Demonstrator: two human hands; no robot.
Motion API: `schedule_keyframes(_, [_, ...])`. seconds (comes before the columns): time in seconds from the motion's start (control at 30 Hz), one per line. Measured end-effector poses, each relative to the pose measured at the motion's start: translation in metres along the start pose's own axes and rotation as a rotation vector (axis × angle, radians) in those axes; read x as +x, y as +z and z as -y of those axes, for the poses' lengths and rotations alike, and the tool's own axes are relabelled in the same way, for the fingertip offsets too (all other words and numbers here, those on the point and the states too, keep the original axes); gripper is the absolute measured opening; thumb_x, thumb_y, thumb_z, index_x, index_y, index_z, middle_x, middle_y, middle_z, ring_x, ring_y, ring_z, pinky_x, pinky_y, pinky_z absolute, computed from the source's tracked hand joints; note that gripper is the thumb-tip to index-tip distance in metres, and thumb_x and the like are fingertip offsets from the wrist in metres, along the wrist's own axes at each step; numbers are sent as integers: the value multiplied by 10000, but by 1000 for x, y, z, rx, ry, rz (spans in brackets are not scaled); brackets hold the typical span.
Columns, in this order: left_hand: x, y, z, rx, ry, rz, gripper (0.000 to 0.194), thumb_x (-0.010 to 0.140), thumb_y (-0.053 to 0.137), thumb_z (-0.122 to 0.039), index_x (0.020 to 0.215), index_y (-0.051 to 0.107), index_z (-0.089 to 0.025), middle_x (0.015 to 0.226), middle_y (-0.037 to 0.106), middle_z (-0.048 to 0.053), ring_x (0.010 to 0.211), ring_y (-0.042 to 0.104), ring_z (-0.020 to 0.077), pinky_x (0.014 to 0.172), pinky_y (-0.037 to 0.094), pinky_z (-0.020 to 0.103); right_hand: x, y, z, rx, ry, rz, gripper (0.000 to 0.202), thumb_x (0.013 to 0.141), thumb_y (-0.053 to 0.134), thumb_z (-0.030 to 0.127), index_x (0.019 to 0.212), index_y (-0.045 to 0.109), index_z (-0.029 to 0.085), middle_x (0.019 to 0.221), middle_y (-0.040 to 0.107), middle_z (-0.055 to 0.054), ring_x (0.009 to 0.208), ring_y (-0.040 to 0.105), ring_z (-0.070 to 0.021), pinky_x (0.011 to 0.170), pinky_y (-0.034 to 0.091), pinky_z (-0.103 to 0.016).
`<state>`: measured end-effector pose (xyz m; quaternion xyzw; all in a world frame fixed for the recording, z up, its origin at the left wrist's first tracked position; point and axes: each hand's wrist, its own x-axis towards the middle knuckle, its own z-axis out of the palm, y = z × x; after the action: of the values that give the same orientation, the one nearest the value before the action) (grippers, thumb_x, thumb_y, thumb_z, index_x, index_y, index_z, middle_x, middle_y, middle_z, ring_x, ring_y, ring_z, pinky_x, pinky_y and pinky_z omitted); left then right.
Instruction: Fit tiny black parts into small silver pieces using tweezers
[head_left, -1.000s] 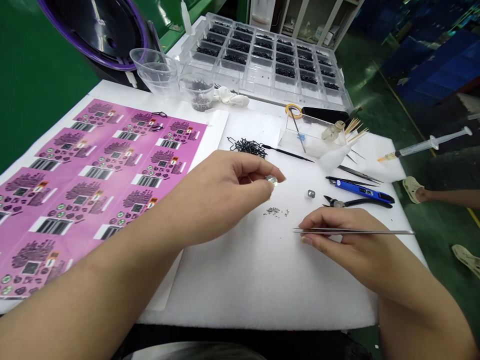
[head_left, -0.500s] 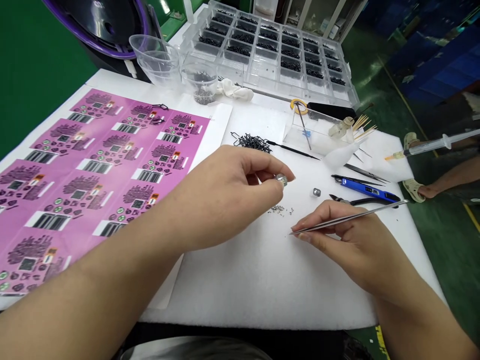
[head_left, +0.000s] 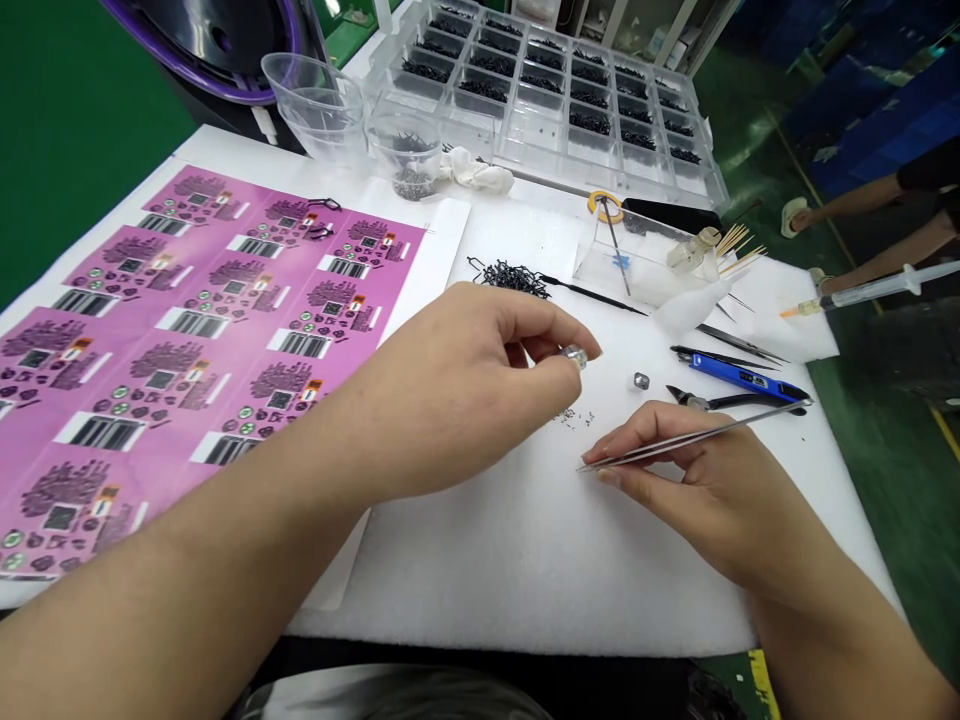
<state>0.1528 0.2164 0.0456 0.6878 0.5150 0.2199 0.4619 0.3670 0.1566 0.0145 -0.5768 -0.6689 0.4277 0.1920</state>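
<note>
A small silvery metal piece (head_left: 576, 357) is pinched between the thumb and fingertips of my left hand (head_left: 480, 390), held above the white foam sheet (head_left: 525, 570). My right hand (head_left: 690, 470) is closed on metal tweezers (head_left: 697, 436), whose points are low over the sheet, to the right of my left hand. Between the hands lie tiny metal bits (head_left: 589, 418), partly hidden by my left hand. A second small metal piece (head_left: 641, 381) rests on the sheet above my right hand. Behind my left hand is a pile of black hooked parts (head_left: 514, 278).
Pink printed sheets (head_left: 247, 300) lie left. Plastic cups (head_left: 322, 120) and a compartment tray (head_left: 536, 125) stand at the back. At right are a blue tool (head_left: 742, 374), pliers (head_left: 694, 400), a syringe (head_left: 870, 290) and toothpicks (head_left: 733, 245). Another person's arm (head_left: 862, 200) shows beyond.
The view has shifted slightly. Both hands keep nearly the same pose, with the metal piece and tweezers still held. The other person's limbs at the right have moved.
</note>
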Motion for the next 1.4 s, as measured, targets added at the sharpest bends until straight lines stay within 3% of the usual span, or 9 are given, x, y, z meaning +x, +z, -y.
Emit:
schedule_keyframes(0.27, [-2, 1, 1, 24, 14, 0, 293, 758, 530, -252, 955, 748, -257, 643, 640, -39, 524, 552, 94, 443, 372, 178, 1, 0, 1, -2, 32, -5, 80, 822, 673, 217, 874, 693, 273, 892, 710, 42, 837, 669, -134, 702, 553, -212])
schedule_keyframes(0.9, [1, 0, 4, 100, 49, 3, 249, 783, 569, -274, 956, 744, -304, 685, 667, -71, 505, 539, 71, 434, 366, 170, 0, -1, -1, -24, -68, -34, 126, 811, 694, 186, 878, 686, 293, 874, 712, 63, 828, 673, -116, 692, 562, -190])
schedule_keyframes(1.0, [1, 3, 8, 174, 64, 54, 241, 798, 566, -291, 964, 738, -321, 754, 694, -77, 567, 582, 78, 476, 398, 170, -6, -4, 4, 70, -143, -153, 140, 795, 721, 168, 865, 668, 277, 876, 718, 50, 844, 685, -136, 735, 578, -221])
schedule_keyframes(1.13, [1, 11, 13, 205, 63, 215, 243, 829, 541, -315, 986, 725, -331, 835, 712, -89, 656, 622, 73, 547, 432, 157, -12, -3, 11, 142, -278, -354, 227, 763, 720, 56, 866, 633, 238, 927, 727, 9, 897, 696, -187, 803, 601, -311])
schedule_keyframes(1.27, [2, 17, 12, 173, 21, 330, 251, 836, 542, -328, 1017, 714, -326, 861, 716, -90, 658, 619, 62, 550, 425, 149, -11, 4, 9, 127, -351, -378, 268, 743, 710, 9, 896, 624, 211, 975, 721, -20, 929, 691, -208, 832, 601, -346])
schedule_keyframes(1.4, [5, 18, 11, 137, -3, 413, 252, 834, 542, -312, 1020, 712, -309, 754, 694, -88, 592, 583, 56, 514, 401, 151, -9, 9, 4, 112, -378, -374, 230, 761, 689, 18, 897, 641, 197, 971, 716, -23, 928, 686, -200, 854, 588, -342])
